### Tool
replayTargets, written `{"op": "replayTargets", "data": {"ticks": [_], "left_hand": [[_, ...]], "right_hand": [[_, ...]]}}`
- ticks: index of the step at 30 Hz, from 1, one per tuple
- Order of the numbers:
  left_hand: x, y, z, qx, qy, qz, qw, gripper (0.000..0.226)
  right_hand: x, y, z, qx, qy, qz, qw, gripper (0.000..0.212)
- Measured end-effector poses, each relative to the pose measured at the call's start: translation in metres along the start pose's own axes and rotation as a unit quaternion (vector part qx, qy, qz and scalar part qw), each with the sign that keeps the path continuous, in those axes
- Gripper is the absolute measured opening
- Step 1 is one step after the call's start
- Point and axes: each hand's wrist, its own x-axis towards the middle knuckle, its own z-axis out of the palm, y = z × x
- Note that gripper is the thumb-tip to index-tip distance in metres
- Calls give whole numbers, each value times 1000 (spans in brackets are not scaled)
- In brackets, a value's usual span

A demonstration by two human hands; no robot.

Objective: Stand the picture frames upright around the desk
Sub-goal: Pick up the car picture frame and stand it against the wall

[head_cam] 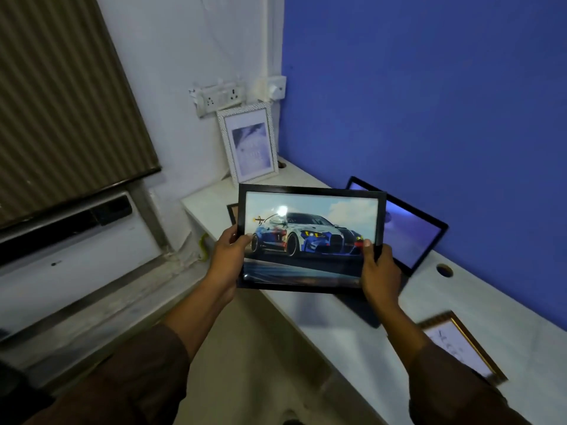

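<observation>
Above the desk's [352, 332] near-left end I hold the black-framed car picture [311, 239] in the air, glass toward me, landscape, slightly tilted. Left hand [228, 260] grip: thumb pressed on the front of the left border, fingers hidden behind. Right hand [380, 273] grip: thumb on the glass at the lower right corner, fingers wrapped behind. Both pinch the frame.

Surroundings: a white patterned frame [248, 142] stands upright in the far corner, leaning on the white wall under the socket strip [219, 98]. An open laptop [411, 228] sits against the blue wall, directly behind the held frame; its base is partly covered from my view. A brown-edged frame [232, 213] lies just behind the held frame's left border, mostly hidden. A gold-edged frame [460, 348] lies flat near the desk's front edge on my right, blurred.

Edges and room: bare desk surface shows between the white frame and the laptop, and right of the laptop around a cable hole [444, 270]. Left of the desk stand a window air conditioner [70, 237] and blinds [61, 96].

Count: frames 4 (1 held, 1 upright, 2 lying); laptop 1; visible cable holes 2.
</observation>
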Motion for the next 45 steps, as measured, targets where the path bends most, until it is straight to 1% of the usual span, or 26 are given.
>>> {"op": "replayTargets", "data": {"ticks": [3, 8, 12, 16, 21, 22, 26, 29, 31, 34, 37, 41, 45], "left_hand": [[28, 9, -16, -9, -7, 8, 1000, 36], [88, 26, -30, -14, 9, 12, 1000, 35], [155, 46, -31, 3, 21, 30, 999, 37], [231, 71, -15, 29, 32, 42, 998, 43], [301, 96, 15, 52, 28, 63, 996, 49], [310, 98, 21, 49, 24, 65, 996, 49], [351, 106, 43, 46, 4, 75, 996, 50], [388, 111, 61, 47, -9, 81, 996, 55], [414, 115, 74, 57, -30, 85, 994, 56], [456, 116, 97, 68, -94, 88, 989, 54], [498, 117, 119, 66, -152, 83, 983, 50], [560, 111, 142, 77, -223, 58, 970, 52], [613, 92, 176, 103, -271, 15, 957, 53]], "right_hand": [[25, -19, 20, 6, -13, -5, 1000, 52], [73, -48, 67, 22, -48, -31, 998, 46], [127, -65, 109, 22, -57, -48, 997, 49], [192, -71, 142, -16, -63, -54, 996, 54], [258, -70, 163, -73, -105, -33, 991, 63], [267, -72, 165, -69, -106, -34, 991, 62], [299, -91, 164, -35, -87, -37, 995, 48], [323, -97, 164, -38, -77, -29, 996, 54], [340, -97, 163, -44, -68, -5, 997, 62], [366, -96, 162, -30, -43, 37, 998, 66], [387, -97, 162, -30, 7, 57, 998, 60], [413, -100, 167, -63, 48, 80, 994, 48], [432, -85, 173, -103, 68, 128, 984, 51]]}}
